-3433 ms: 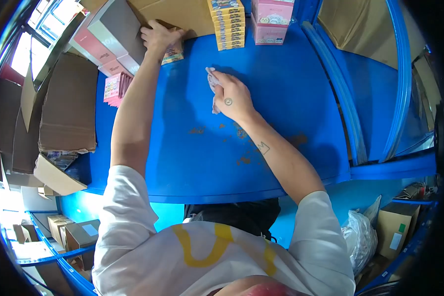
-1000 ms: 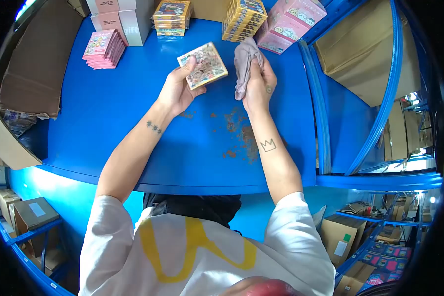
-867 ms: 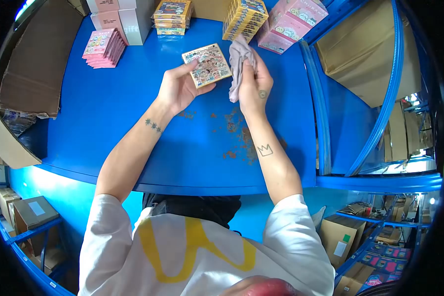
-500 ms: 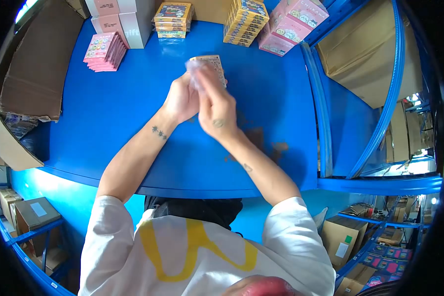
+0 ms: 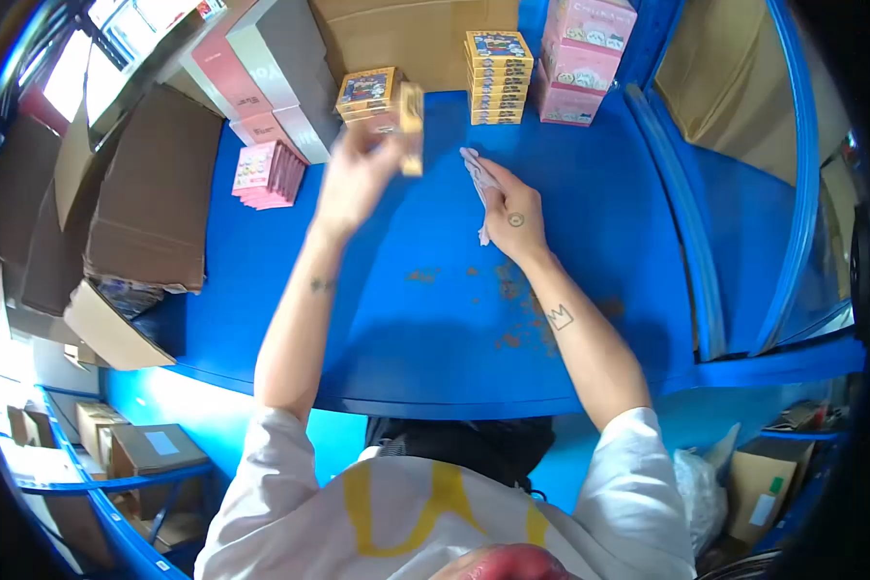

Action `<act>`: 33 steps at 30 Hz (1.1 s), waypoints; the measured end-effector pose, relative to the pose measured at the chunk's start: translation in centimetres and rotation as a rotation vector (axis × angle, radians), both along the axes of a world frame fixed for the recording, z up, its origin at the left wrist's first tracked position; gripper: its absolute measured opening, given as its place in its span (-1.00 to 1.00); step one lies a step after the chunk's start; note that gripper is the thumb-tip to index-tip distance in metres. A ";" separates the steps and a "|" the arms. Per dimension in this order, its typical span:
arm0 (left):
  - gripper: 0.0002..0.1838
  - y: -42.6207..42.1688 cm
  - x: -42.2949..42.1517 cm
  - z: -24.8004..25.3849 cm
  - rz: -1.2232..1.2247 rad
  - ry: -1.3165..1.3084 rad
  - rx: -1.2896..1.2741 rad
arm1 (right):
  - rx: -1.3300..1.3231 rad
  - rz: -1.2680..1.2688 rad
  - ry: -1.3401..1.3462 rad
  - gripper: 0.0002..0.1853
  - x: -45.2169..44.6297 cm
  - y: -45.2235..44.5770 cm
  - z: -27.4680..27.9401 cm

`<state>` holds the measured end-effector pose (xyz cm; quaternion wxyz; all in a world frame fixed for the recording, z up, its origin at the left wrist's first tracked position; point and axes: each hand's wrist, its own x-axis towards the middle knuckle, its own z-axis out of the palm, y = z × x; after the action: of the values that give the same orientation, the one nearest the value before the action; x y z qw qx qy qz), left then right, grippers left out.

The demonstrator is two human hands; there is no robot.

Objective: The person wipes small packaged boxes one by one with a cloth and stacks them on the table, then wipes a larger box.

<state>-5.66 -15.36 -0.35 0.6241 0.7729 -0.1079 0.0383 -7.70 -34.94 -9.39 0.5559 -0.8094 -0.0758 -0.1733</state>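
Blue tabletop point(image 5: 599, 203) w/ brown scuffs is nearest; over it the R hand point(image 5: 517, 213) pinches a crumpled pale-lilac cloth point(image 5: 477, 179), apart from the slim yellow cardboard box point(image 5: 412, 135) gripped, blurred, in the L hand point(image 5: 358, 184), seemingly off the table. Beyond are a low stack of yellow picture-topped boxes point(image 5: 364, 87) &, farther R, a taller yellow box stack point(image 5: 500, 82). Status: 1 box in hand, not yet set down; can't tell which stacked ones are done vs. left.

A window point(image 5: 63, 82) glares white at upper left, beyond a stained blue desk point(image 5: 387, 333) above a light-blue floor point(image 5: 572, 447).
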 end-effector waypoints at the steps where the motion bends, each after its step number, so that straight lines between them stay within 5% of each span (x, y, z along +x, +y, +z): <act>1: -0.29 0.4 1.7 1.2 0.126 -0.045 0.061 | -0.021 0.008 -0.028 -0.57 -0.1 -0.1 -0.2; 4: -0.22 2.2 9.2 3.6 0.268 -0.028 0.785 | -0.050 0.025 -0.056 -0.58 -0.3 -0.2 -0.6; 7: -0.28 1.6 12.7 4.9 0.328 0.000 1.021 | -0.068 0.030 -0.077 -0.58 -0.1 -0.2 -0.6; 22: -0.30 -0.2 17.1 3.5 0.268 0.188 1.170 | 0.005 0.056 -0.007 -0.61 0.1 -0.3 -0.3; 33: -0.40 -0.4 17.5 3.1 0.331 0.096 1.217 | -0.005 0.073 -0.027 -0.60 0.3 -0.3 -0.4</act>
<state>11.83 -15.77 2.71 0.0629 0.9968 0.0389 0.0315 -7.42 -35.21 -9.75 0.5589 -0.8050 -0.1133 -0.1636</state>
